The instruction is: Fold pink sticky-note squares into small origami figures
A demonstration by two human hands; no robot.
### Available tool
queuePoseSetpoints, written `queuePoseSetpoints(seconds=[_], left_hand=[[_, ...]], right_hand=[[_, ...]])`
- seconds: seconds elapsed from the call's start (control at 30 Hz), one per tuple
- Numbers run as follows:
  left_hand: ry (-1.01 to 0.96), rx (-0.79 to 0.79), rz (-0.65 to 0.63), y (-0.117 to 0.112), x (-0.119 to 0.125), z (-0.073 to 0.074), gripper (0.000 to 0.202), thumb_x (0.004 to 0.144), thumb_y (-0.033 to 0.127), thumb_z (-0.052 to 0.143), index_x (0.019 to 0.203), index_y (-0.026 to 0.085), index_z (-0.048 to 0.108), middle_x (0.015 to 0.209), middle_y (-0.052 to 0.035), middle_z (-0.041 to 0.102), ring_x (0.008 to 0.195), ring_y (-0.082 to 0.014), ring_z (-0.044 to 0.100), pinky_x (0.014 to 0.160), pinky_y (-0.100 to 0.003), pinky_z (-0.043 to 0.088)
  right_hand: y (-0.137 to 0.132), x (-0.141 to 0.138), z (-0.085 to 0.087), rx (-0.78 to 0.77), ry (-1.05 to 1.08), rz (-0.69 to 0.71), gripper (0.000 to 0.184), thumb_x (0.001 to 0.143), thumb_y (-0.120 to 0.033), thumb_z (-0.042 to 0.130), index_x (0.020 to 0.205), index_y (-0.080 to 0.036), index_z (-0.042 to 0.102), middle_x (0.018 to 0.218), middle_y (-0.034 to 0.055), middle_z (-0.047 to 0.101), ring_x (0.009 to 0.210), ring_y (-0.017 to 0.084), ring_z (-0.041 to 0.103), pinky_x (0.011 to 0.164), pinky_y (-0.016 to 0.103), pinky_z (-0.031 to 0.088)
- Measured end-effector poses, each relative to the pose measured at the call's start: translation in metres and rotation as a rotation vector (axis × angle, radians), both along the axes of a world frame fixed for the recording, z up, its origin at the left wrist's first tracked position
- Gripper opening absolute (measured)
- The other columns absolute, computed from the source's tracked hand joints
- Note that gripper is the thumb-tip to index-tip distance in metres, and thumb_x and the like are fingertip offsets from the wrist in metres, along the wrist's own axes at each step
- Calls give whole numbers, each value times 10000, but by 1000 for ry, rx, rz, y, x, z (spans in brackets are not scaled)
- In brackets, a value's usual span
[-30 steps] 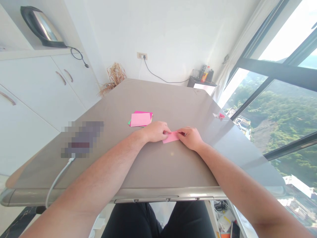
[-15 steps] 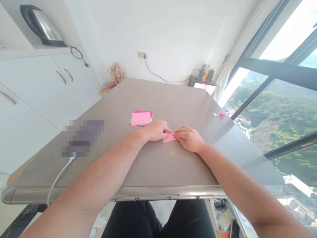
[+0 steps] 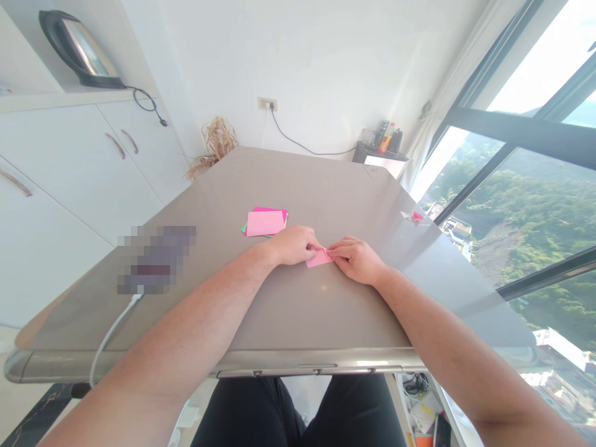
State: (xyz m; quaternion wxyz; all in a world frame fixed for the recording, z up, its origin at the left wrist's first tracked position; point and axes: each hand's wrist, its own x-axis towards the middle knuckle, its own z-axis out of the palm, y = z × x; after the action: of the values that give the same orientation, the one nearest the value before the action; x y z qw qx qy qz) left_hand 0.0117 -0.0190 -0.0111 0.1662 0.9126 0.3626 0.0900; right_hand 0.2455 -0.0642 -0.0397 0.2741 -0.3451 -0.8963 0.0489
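On the grey table point(image 3: 298, 310), a small pink sheet of paper point(image 3: 318, 259) lies between my two hands, its far edge folded. My left hand point(image 3: 294, 244) pinches the paper at its left far side, thumb and fingers closed together. From the right, my right hand point(image 3: 356, 259) grips the other end with bunched fingertips. The fingers cover part of the fold. Just beyond my left hand rests a stack of coloured paper point(image 3: 265, 223), light pink on top, with magenta and green edges showing.
A blurred-out device point(image 3: 156, 257) with a white cable point(image 3: 112, 332) lies at the table's left. Pink and white scraps point(image 3: 413, 216) sit near the right edge, by the window. Dried stalks point(image 3: 216, 143) stand behind the far left corner; an open drawer point(image 3: 423, 403) is below right.
Almost nothing differs. Both hands stay on the pink paper, with only a very slight shift of the right fingertips.
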Motion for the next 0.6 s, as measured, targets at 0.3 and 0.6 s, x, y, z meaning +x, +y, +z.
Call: queuePoseSetpoints(seconds=[0.3,0.6], left_hand=[[3,8,3,0,0,0,335,873,290,540,1073,373,796,977,-15,652,795,-138,608,676,-252,408],[-10,21,5,1,0,-4,338,864,277,546,1090,348,787,1001,-15,677,839,-155,621,698,-260,418]], right_hand=[[0,0,0,-3,-18,-10,302,913,-92,531,932,-253,786,1040,41,772,925,208,663,851,358,546],[0,0,3,-28,-35,-10,320,909,-80,518,913,-257,785,1030,37,770,947,212,665,858,358,545]])
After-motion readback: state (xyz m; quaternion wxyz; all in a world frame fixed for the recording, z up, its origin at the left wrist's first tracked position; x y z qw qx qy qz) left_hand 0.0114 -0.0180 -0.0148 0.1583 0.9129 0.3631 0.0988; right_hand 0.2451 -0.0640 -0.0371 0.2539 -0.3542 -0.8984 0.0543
